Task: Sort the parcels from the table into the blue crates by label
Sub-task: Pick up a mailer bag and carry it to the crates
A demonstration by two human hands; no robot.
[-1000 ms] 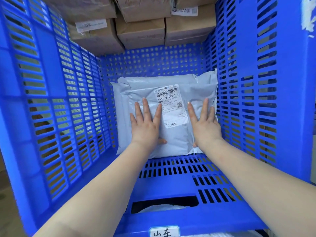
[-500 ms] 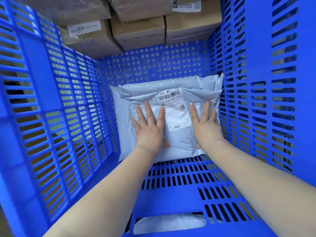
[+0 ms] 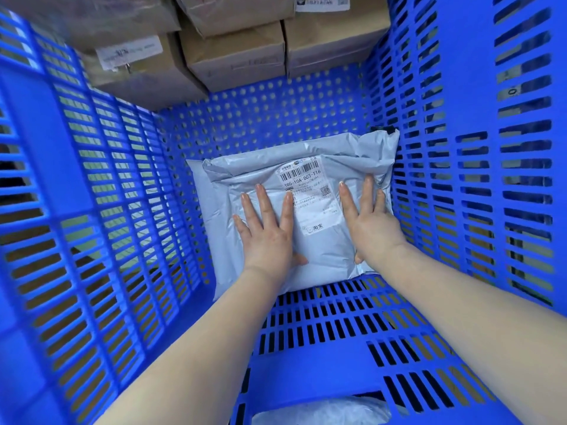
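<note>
- Both hands have stayed flat on the grey parcel [image 3: 276,216] since a second ago; only the camera has dipped deeper into the blue crate [image 3: 445,210].
- Left hand [image 3: 270,231] and right hand [image 3: 369,222] press palms down, fingers spread, neither grip closed around anything.
- Lying on the crate floor against the right wall, the parcel runs lengthwise away from the person, its white label [image 3: 310,194] face up, barcode end farthest.
- Cardboard boxes [image 3: 236,53] are stacked beyond the crate.
</note>
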